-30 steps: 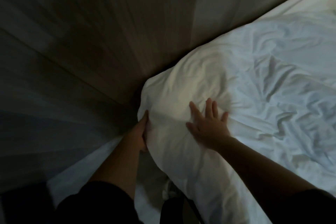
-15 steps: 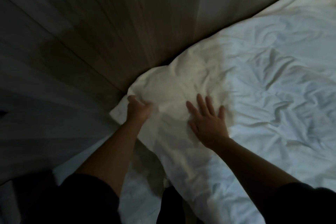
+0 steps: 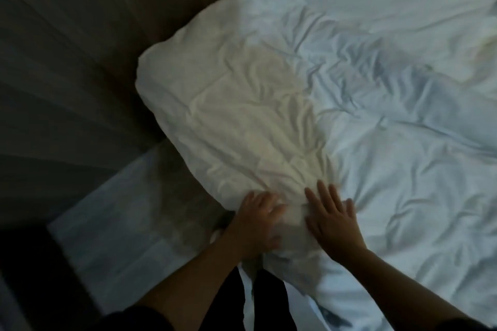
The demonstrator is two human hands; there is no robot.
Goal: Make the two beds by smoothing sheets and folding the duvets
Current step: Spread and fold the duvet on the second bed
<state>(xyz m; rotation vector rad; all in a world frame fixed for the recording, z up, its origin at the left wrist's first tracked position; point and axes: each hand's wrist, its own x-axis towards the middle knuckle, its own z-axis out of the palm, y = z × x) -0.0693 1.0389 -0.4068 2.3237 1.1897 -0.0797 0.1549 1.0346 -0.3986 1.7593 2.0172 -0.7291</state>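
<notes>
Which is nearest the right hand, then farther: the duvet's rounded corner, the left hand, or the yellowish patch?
Head view:
1. left hand, just left of the right hand.
2. yellowish patch, ahead, slightly left.
3. duvet's rounded corner, far ahead-left.

Left hand (image 3: 259, 219) blurred, grip unclear

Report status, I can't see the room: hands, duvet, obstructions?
Right hand flat on duvet. Left hand at its near edge, grip blurred. Duvet wrinkled. No obstruction seen.

Dark wood-grain wall panels (image 3: 67, 48) along the left, blurred dark shape (image 3: 24, 263) below.
</notes>
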